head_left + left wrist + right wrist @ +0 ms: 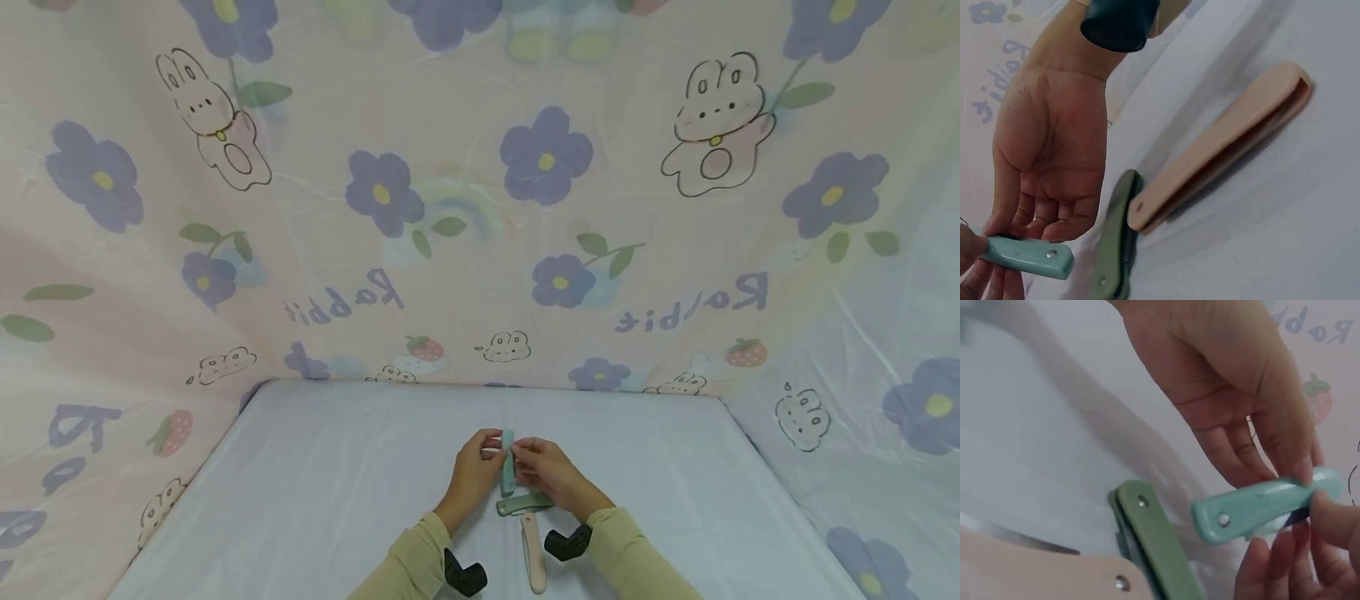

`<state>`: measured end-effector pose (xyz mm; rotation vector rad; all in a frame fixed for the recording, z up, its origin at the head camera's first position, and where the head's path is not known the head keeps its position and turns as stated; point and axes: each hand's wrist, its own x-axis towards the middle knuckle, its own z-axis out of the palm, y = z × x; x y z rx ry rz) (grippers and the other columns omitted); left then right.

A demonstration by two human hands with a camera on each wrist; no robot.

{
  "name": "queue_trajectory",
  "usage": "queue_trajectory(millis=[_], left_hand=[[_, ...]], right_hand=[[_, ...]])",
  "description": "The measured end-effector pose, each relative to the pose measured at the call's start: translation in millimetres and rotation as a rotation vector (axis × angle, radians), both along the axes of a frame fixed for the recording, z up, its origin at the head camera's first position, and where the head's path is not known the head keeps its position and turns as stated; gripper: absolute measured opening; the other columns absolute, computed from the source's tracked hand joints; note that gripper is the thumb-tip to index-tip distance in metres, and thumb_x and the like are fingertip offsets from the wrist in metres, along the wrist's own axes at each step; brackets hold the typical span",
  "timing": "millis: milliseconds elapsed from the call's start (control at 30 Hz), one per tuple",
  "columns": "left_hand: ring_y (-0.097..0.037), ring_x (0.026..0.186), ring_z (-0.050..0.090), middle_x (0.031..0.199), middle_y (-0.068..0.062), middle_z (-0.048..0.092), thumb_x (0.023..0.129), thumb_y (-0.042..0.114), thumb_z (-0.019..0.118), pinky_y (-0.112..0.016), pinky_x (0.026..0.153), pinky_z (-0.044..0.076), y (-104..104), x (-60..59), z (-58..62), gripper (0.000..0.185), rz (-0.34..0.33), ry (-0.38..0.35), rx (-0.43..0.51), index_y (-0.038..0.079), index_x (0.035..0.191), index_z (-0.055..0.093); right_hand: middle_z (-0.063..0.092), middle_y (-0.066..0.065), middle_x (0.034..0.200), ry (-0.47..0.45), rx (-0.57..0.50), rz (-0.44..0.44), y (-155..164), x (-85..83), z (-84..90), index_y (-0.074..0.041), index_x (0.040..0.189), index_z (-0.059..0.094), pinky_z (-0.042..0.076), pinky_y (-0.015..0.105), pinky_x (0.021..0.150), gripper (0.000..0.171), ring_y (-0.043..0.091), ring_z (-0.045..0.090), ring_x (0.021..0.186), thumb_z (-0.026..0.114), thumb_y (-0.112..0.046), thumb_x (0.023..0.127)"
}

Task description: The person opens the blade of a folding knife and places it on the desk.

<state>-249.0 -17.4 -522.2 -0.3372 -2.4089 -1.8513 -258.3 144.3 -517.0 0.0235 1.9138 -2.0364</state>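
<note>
A teal folding knife [507, 482] is held upright between both hands in the head view, over the white surface. My left hand [474, 471] pinches it from the left with thumb and fingers. From the other side, my right hand [553, 473] pinches it near the middle. In the right wrist view the teal handle [1244, 509] shows a silver rivet, with a dark strip along its lower edge partly hidden by fingers. Just below the hands lies a green folding knife [525, 503], folded. A beige folding knife [533, 552] lies nearer the body, its end close to the green one.
The white covered table [337, 467] spreads out around the hands. Behind it and at both sides hang patterned curtains [465, 275] with flowers and rabbits. Black camera mounts [567, 543] sit on both wrists, the right one close beside the beige knife.
</note>
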Motion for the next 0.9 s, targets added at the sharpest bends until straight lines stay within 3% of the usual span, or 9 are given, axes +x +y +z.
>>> queue_trajectory(millis=[300,633,767,900], left_hand=[[-0.023,0.090,0.062,0.104,-0.012,0.060,0.092,0.014,0.060,-0.028,0.073,0.055,-7.4,4.4,22.9,0.032,-0.050,-0.051,0.181,0.001,0.121,0.055],[-0.028,0.093,0.061,0.107,-0.018,0.057,0.092,0.004,0.056,-0.033,0.077,0.054,-16.1,26.0,68.3,0.032,-0.119,-0.096,0.262,-0.006,0.122,0.051],[-0.027,0.094,0.061,0.108,-0.018,0.057,0.092,0.006,0.057,-0.033,0.079,0.054,-18.5,29.4,73.1,0.033,-0.139,-0.107,0.291,-0.005,0.123,0.051],[-0.023,0.093,0.061,0.109,-0.014,0.057,0.091,0.014,0.061,-0.032,0.079,0.054,-17.8,21.5,59.7,0.035,-0.152,-0.112,0.322,0.001,0.123,0.053]], right_hand=[[0.062,0.008,0.096,0.142,0.053,0.038,-6.2,2.0,18.0,0.003,0.107,0.057,0.052,0.037,0.080,0.040,0.020,0.061,0.088,0.062,-0.032,0.089],[0.066,0.009,0.089,0.197,0.068,-0.057,-14.5,14.3,41.0,0.005,0.103,0.060,0.054,0.034,0.077,0.039,0.020,0.064,0.081,0.067,-0.029,0.086],[0.066,0.009,0.087,0.205,0.033,-0.052,-15.0,19.0,47.6,0.007,0.102,0.060,0.054,0.034,0.078,0.037,0.019,0.064,0.079,0.066,-0.027,0.087],[0.065,0.008,0.087,0.201,0.029,-0.033,-15.0,30.3,64.6,0.008,0.102,0.059,0.053,0.034,0.079,0.031,0.019,0.064,0.080,0.062,-0.021,0.091]])
